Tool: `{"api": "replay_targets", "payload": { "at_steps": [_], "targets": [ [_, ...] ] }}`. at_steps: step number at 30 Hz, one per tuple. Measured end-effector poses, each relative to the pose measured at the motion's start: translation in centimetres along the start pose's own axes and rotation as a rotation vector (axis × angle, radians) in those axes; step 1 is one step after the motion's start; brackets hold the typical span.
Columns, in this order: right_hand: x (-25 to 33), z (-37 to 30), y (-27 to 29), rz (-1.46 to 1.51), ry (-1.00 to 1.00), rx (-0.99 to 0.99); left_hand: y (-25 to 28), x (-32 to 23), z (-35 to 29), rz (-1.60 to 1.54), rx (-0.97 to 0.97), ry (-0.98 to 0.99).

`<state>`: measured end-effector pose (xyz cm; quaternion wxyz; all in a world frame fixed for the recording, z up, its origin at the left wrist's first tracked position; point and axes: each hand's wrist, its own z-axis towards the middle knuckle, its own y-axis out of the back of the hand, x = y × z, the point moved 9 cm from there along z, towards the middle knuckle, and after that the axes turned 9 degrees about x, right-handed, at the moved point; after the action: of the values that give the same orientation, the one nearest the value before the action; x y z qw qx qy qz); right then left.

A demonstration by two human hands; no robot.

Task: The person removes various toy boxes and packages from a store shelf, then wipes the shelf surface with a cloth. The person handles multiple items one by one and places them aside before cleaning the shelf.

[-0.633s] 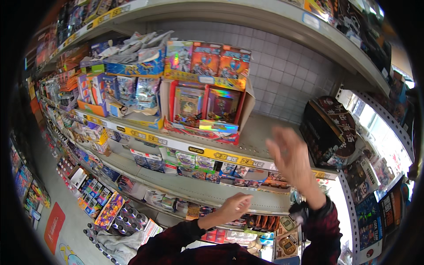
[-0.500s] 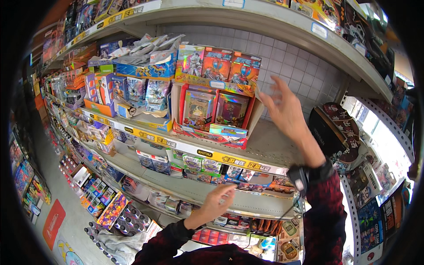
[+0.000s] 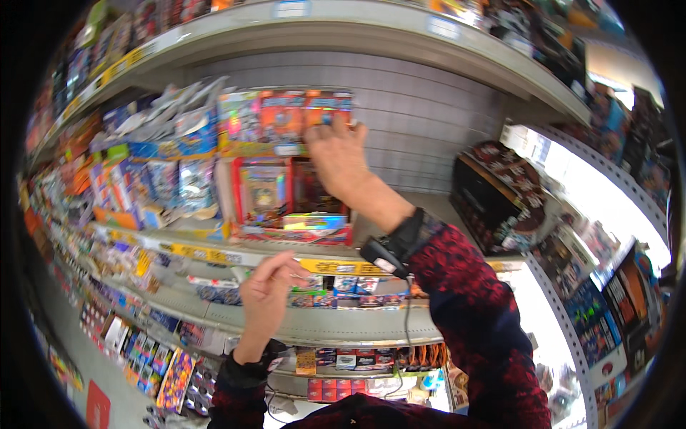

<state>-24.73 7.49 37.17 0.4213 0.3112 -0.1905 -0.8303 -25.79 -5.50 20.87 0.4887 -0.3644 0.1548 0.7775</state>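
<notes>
My right hand (image 3: 337,163) is up at the stacked display, its fingers bent onto the lower front of an orange card box (image 3: 329,101). That box is rightmost in the top row, beside another orange box (image 3: 281,114) and a silvery one (image 3: 239,118). Beneath the row, a red display box (image 3: 332,234) holds framed shiny packs (image 3: 263,191); my hand and wrist partly cover its right side. Lower down, my left hand (image 3: 263,297) hovers before the shelf edge, fingers loosely bent and apart, holding nothing. Motion blurs the view.
Foil packs in a blue box (image 3: 175,146) crowd the left of the shelf. A dark box with a rounded brown top (image 3: 493,182) stands at the right. The upper shelf edge (image 3: 357,21) overhangs my right hand. A dark cable (image 3: 409,322) hangs from my right wrist.
My right hand has gone from open in the air beside the display to the orange card box. My left hand has turned fingers-up. The view has swung right.
</notes>
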Motion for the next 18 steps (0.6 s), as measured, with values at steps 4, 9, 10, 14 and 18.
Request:
{"api": "replay_targets", "payload": {
  "at_steps": [4,9,10,14,18],
  "targets": [
    [-1.4,0.5,-0.2,0.098,-0.021,0.12,-1.1,-1.9,4.4,-0.164,0.016,-0.031],
    [-3.3,0.3,1.0,0.258,-0.007,0.086,-2.4,-1.8,9.8,-0.512,0.086,-0.077],
    [-3.7,0.0,1.3,0.274,-0.002,0.058,-2.5,-1.4,10.6,-0.611,0.08,-0.069],
    [-4.2,-1.4,3.0,0.236,0.034,-0.05,-2.9,-0.4,13.0,-0.818,0.058,-0.076],
    [-4.1,-3.3,5.0,0.136,0.083,-0.119,-2.4,-1.0,14.4,-0.838,0.074,-0.187]
  ]
}}
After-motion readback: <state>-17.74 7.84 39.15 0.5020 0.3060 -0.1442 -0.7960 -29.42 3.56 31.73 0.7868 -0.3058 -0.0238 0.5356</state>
